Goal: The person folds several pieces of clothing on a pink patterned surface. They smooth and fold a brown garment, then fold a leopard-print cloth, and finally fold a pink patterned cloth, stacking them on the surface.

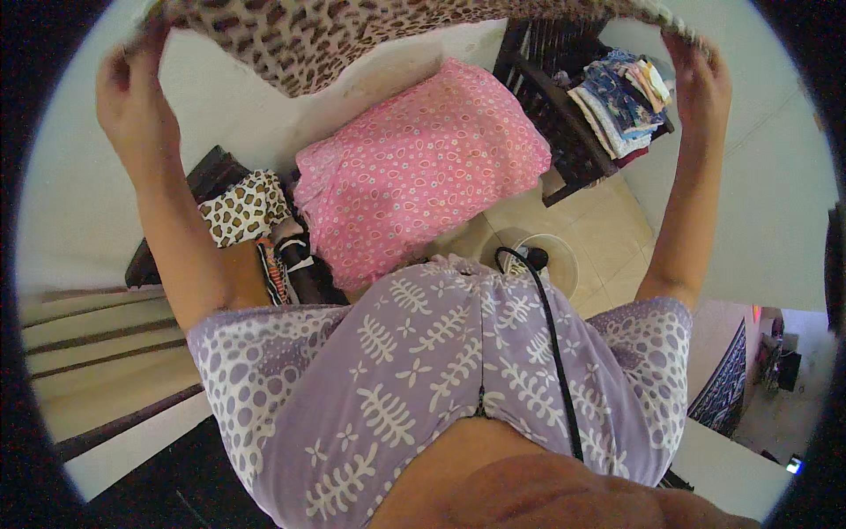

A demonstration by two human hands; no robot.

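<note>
A brown-and-beige animal-print cloth hangs stretched between my two raised hands at the top of the view; part of it runs out of the picture. My left hand grips its edge at the upper left, and my right hand grips the other end at the upper right. Below the cloth, a pink printed cloth covers a large flat-topped thing. A folded leopard-print cloth lies by my left forearm. To the right is a stack of folded cloths.
The stack rests on dark wooden furniture by the wall. A round, pale-rimmed container with dark things inside stands on the tiled floor. More folded clothes lie at left. A black cable runs down my front.
</note>
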